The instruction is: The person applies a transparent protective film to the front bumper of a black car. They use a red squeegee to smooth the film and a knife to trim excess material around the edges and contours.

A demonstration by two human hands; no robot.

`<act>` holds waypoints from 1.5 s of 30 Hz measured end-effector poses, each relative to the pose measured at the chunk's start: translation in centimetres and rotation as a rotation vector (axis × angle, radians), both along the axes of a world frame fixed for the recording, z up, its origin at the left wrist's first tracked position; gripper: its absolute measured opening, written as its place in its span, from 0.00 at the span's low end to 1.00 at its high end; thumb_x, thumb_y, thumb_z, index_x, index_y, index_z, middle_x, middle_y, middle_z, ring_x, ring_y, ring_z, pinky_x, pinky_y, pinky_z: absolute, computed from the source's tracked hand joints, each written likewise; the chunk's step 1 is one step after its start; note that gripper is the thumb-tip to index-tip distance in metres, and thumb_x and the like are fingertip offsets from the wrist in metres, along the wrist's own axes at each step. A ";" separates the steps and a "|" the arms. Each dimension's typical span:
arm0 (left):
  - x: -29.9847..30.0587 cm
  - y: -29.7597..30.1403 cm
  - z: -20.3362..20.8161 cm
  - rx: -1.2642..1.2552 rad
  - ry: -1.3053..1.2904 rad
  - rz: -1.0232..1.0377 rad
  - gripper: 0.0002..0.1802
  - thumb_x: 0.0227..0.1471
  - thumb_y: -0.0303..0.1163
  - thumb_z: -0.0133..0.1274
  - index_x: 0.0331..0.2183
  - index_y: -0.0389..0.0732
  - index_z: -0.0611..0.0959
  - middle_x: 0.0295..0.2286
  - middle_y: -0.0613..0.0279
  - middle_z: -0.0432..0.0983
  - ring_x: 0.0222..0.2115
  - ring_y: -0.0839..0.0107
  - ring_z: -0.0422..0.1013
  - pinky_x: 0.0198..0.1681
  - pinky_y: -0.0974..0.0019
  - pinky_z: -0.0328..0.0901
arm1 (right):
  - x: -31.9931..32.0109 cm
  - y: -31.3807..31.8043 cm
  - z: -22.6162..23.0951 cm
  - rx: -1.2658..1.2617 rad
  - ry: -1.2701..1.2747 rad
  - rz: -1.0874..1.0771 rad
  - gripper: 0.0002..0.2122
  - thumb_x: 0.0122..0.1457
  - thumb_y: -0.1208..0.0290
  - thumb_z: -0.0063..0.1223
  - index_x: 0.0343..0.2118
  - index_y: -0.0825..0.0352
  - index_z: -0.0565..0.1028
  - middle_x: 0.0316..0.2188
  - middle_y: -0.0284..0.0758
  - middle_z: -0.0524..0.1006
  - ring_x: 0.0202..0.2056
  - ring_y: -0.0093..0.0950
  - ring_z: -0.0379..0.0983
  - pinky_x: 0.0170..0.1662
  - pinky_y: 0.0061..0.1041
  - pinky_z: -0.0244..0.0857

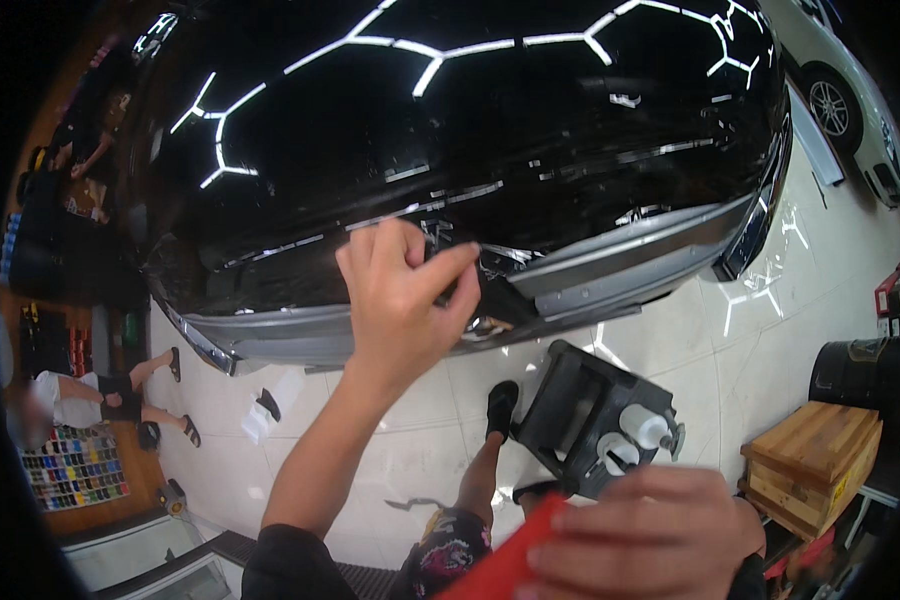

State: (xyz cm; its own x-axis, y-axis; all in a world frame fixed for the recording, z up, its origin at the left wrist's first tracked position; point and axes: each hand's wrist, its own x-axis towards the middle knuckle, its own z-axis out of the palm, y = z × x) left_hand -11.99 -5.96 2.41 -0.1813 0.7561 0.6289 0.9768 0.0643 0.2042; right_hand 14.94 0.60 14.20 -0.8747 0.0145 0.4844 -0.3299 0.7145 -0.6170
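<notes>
My left hand (402, 295) curls its fingers before the black car (450, 130), whether on anything I cannot tell; my right hand (650, 535) wraps its fingers round a red object (515, 548), farther from the car; a black cart (620, 388) stands near the car

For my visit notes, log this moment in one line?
left hand: curled near black car | right hand: gripping red object | nearby: black caddy
</notes>
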 end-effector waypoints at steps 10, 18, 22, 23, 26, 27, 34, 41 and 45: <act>-0.1 1.1 -1.3 0.130 -0.088 -0.079 0.17 0.33 0.27 0.71 0.32 0.50 0.91 0.30 0.66 0.63 0.36 0.64 0.63 0.41 0.57 0.56 | -11.4 9.4 -9.8 0.036 0.105 -0.583 0.08 0.56 0.79 0.63 0.39 0.69 0.79 0.29 0.40 0.80 0.26 0.37 0.79 0.29 0.29 0.70; -0.5 1.1 -1.3 0.121 -0.112 -0.109 0.17 0.33 0.26 0.71 0.33 0.47 0.90 0.30 0.65 0.64 0.36 0.63 0.63 0.39 0.58 0.58 | -12.2 7.9 -8.8 0.195 -0.072 -0.576 0.04 0.57 0.78 0.61 0.33 0.68 0.76 0.28 0.38 0.79 0.27 0.39 0.78 0.28 0.35 0.70; -0.3 1.4 -0.8 0.095 -0.110 -0.093 0.16 0.33 0.26 0.71 0.32 0.47 0.90 0.30 0.64 0.63 0.35 0.62 0.62 0.39 0.58 0.58 | -10.7 8.0 -7.7 0.097 -0.318 -0.559 0.06 0.58 0.75 0.61 0.32 0.68 0.75 0.26 0.40 0.79 0.28 0.42 0.79 0.30 0.38 0.70; -0.2 1.5 -0.7 0.104 -0.108 -0.095 0.16 0.34 0.26 0.71 0.32 0.47 0.90 0.29 0.64 0.63 0.35 0.62 0.62 0.39 0.58 0.58 | -9.8 7.9 -7.5 0.074 -0.331 -0.572 0.05 0.59 0.75 0.61 0.32 0.68 0.75 0.26 0.40 0.79 0.28 0.43 0.79 0.30 0.39 0.70; 0.0 1.3 -0.6 0.117 -0.099 -0.090 0.15 0.35 0.26 0.71 0.31 0.47 0.90 0.28 0.64 0.63 0.34 0.63 0.61 0.39 0.58 0.58 | -5.6 6.4 -7.0 -0.042 -0.300 -0.599 0.06 0.57 0.74 0.62 0.36 0.67 0.78 0.28 0.40 0.80 0.29 0.44 0.79 0.31 0.39 0.70; -0.1 1.3 -0.5 0.119 -0.086 -0.092 0.15 0.35 0.26 0.71 0.31 0.47 0.90 0.28 0.64 0.63 0.34 0.63 0.61 0.39 0.58 0.58 | -4.0 5.6 -6.3 0.024 -0.226 -0.501 0.08 0.54 0.74 0.62 0.37 0.65 0.80 0.30 0.39 0.81 0.29 0.41 0.78 0.30 0.35 0.71; 0.1 0.2 -0.4 0.047 -0.043 -0.072 0.16 0.35 0.29 0.72 0.33 0.46 0.91 0.29 0.63 0.64 0.36 0.63 0.60 0.39 0.61 0.58 | 2.8 -1.6 -0.9 -0.019 -0.024 -0.278 0.15 0.47 0.72 0.68 0.40 0.58 0.86 0.40 0.35 0.84 0.32 0.29 0.74 0.32 0.22 0.69; 0.0 1.0 -0.5 0.043 0.079 -0.154 0.11 0.44 0.29 0.66 0.34 0.46 0.91 0.51 0.58 0.77 0.44 0.60 0.65 0.51 0.61 0.58 | 6.1 -3.4 -0.6 -0.081 0.251 -0.350 0.15 0.43 0.74 0.66 0.38 0.61 0.86 0.40 0.39 0.83 0.31 0.31 0.74 0.32 0.24 0.70; -1.2 -0.5 -0.7 -0.050 0.185 -0.168 0.10 0.49 0.27 0.63 0.37 0.43 0.91 0.47 0.61 0.83 0.45 0.66 0.71 0.55 0.62 0.57 | 11.8 -3.7 -3.4 -0.291 -0.057 -0.440 0.16 0.48 0.71 0.73 0.42 0.59 0.85 0.43 0.37 0.83 0.36 0.31 0.78 0.37 0.27 0.71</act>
